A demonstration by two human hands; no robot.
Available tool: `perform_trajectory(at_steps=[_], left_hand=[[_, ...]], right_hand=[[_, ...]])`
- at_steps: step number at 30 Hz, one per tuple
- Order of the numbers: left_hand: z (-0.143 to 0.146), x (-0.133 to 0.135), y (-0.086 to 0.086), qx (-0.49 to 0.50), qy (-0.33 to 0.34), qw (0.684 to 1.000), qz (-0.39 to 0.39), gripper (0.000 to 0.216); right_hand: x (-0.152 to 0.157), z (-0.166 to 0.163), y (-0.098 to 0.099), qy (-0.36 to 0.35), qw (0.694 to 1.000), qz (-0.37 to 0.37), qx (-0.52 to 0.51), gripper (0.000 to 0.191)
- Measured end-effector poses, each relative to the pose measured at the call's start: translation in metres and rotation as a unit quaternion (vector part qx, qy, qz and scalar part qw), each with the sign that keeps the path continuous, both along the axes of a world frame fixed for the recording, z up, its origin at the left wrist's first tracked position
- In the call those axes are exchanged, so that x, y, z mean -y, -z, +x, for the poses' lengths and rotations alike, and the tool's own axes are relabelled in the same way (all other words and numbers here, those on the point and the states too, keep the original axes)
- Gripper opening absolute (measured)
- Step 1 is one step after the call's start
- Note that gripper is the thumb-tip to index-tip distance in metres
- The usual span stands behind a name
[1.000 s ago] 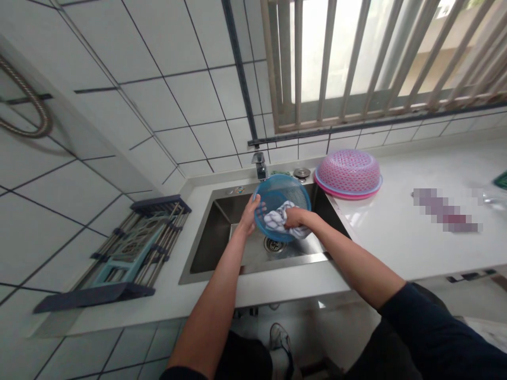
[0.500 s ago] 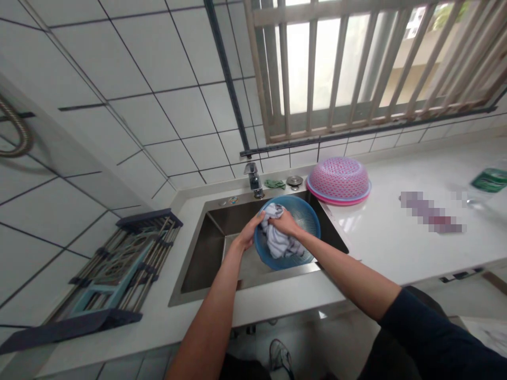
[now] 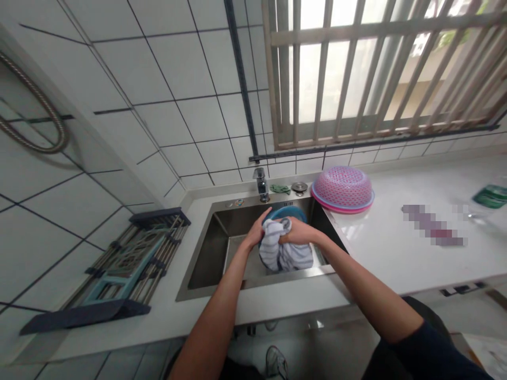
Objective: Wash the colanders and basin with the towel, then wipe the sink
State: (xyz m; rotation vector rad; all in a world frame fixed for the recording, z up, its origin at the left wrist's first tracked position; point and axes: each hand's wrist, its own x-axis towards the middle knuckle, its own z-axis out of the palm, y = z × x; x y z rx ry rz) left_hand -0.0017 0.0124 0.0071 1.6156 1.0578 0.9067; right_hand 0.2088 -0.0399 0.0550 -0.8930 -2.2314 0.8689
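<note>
My feed puts me in a kitchen, most likely a home one. I tell by the steel sink (image 3: 214,253) let into a white counter (image 3: 396,258), with a tap (image 3: 261,184) at its back edge, and a green cloth (image 3: 280,189) and a metal drain piece (image 3: 299,188) beside that. I also see a pink basket (image 3: 344,188) upside down on the counter, a rack (image 3: 113,285) at the left, white wall tiles (image 3: 194,63) and a barred window (image 3: 336,79) letting in daylight.

A pink basket (image 3: 343,188) sits upside down on the worktop (image 3: 392,243) — a green-labelled bottle (image 3: 491,196) farther right, a rack (image 3: 156,258) at the left, a tap (image 3: 261,184) at the back — above, a barred window (image 3: 349,63).
</note>
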Motion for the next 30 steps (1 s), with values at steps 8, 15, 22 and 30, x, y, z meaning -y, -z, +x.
perform_trajectory(at_steps=[8, 15, 22, 30], left_hand=[[0.000, 0.007, -0.014, 0.051, -0.038, 0.998, 0.001, 0.086], [0.005, 0.036, -0.046, 0.041, 0.041, 0.998, 0.035, 0.079], [0.000, 0.089, -0.087, -0.036, -0.146, 0.970, 0.194, 0.065], [-0.011, 0.178, -0.070, 0.278, -0.301, 0.907, -0.097, 0.053]], right_hand=[[0.030, 0.039, -0.041, 0.203, 0.974, 0.102, -0.012, 0.049], [0.032, 0.042, -0.070, 0.170, 0.934, 0.156, 0.273, 0.044], [0.049, 0.037, -0.094, 0.265, 0.897, 0.186, 0.300, 0.042], [0.082, 0.017, -0.090, 0.265, 0.908, 0.277, 0.166, 0.034]])
